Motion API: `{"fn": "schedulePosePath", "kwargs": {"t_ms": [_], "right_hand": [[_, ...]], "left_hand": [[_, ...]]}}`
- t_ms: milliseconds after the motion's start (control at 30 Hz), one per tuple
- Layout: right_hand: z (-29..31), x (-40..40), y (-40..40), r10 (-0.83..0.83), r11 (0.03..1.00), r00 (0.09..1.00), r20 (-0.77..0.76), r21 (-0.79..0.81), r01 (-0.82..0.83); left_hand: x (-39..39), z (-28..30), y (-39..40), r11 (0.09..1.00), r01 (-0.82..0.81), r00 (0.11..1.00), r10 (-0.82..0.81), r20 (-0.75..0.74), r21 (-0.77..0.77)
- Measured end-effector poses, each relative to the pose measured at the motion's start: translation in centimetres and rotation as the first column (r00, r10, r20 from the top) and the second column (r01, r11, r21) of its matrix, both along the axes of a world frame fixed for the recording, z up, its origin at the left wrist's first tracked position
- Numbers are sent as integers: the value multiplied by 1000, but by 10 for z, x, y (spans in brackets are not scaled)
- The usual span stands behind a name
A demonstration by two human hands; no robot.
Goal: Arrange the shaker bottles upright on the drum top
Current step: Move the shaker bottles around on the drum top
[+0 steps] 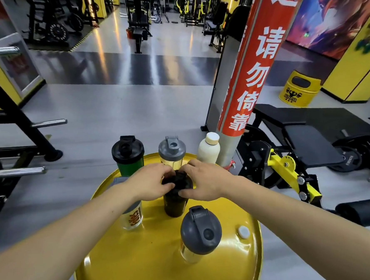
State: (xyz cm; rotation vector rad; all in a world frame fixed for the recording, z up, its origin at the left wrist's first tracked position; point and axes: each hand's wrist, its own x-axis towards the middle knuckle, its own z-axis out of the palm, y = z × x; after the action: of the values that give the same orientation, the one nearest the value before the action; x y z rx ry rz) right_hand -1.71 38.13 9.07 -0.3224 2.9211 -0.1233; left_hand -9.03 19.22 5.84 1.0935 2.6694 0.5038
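Nearest my camera stands the grey-lidded shaker, upright on the yellow drum top, its clear body tinted yellowish; I cannot tell whether that is liquid or just the drum showing through. A small white bung cap sits in the drum top to its right. Just beyond, half hidden under my left forearm, is a clear shaker with orange lettering, upright and seemingly empty.

At the centre is the dark shaker, upright, and both my hands are on its lid. My left hand pinches the lid rim from the left, thumb in front; my right hand mirrors it from the right. Both grips are narrow, closed on the lid of this bottle. Its dark wall hides any contents. I judge it light, rigid plastic, smooth and a bit slippery, so holding at the lid rim suits pressing or twisting, but I would grasp the body lower down to shift it, since a tall bottle tips easily.

Farther back, a green shaker with a black lid, a clear shaker with a grey lid and a cream bottle stand upright along the far rim, near a red pillar.
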Motion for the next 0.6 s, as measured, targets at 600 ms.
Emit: {"fn": "schedulePosePath", "kwargs": {"t_ms": [600], "right_hand": [[11, 71, 9, 256, 967, 934, 250, -78, -244]], "left_hand": [[2, 2, 12, 999, -42, 999, 43, -23, 26]]}}
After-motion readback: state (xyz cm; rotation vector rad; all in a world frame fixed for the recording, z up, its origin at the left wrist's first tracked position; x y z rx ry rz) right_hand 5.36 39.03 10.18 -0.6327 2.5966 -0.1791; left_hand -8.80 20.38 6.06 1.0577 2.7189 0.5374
